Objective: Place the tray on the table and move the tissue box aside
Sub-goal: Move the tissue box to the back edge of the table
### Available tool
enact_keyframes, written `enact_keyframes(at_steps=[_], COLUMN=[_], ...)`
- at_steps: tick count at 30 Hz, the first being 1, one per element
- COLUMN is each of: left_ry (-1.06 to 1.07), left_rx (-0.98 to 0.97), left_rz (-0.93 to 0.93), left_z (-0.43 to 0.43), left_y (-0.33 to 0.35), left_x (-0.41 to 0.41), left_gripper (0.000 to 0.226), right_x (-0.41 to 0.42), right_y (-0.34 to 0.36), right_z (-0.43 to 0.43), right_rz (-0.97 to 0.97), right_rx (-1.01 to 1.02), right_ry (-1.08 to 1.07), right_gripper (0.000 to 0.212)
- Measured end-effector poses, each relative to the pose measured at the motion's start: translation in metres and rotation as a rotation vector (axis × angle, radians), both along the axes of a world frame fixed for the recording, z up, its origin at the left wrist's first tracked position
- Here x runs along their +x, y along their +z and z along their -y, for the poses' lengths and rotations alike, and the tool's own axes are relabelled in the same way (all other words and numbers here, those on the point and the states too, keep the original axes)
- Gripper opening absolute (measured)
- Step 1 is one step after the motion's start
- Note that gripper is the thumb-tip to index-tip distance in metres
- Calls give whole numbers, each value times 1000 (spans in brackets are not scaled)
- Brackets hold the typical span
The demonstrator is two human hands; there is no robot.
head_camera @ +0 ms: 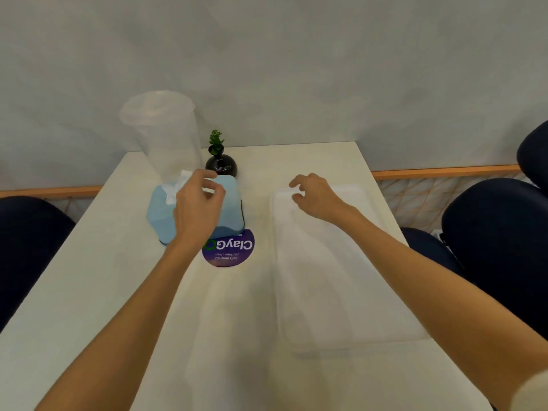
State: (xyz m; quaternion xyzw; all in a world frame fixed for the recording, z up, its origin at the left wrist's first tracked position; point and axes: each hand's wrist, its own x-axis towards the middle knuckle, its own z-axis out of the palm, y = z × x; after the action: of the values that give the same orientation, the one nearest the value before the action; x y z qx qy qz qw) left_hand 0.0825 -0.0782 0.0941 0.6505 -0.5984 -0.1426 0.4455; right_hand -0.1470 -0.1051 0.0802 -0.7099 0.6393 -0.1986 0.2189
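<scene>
Looks like the tray is already flat on the tabletop with the right hand loose and open over its far end, while the left hand hovers open-fingered over the tissue box, gripping nothing yet.

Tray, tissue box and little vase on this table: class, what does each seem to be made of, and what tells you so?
Tray: probably translucent frosted plastic; the table shows faintly through it.
Tissue box: matt light blue cover, perhaps soft plastic or silicone given its rounded corners; unclear.
Vase: dark glossy glass or glazed ceramic; it shows bright highlights.
</scene>
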Motion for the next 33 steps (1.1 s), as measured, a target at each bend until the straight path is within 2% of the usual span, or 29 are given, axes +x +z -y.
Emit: enact_keyframes(at_steps=[3,6,9,12,16,21,26,33], left_ry=[232,400,409,375,320,283,235,123], left_rx=[-51,83,287,422,531,560,488,362], left_rz=[-54,-142,-337,-527,-726,-714,-686,-668], left_z=[9,21,28,36,41,39,32,29], left_y=[-7,-22,-36,-52,-65,-70,-66,-39], left_x=[38,71,84,101,113,111,101,50], left_gripper=[30,45,62,68,71,73,59,58], right_x=[37,68,85,108,126,130,121,68], right_y=[3,-2,-9,-17,-25,-37,-38,-8], right_z=[4,6,10,17,22,19,17,20], right_rz=[101,198,277,404,545,668,797,831], right_rx=[57,168,270,405,522,548,521,312], right_ry=[58,64,32,-2,-71,-138,-155,-157], right_gripper=[37,44,57,66,64,60,56,55])
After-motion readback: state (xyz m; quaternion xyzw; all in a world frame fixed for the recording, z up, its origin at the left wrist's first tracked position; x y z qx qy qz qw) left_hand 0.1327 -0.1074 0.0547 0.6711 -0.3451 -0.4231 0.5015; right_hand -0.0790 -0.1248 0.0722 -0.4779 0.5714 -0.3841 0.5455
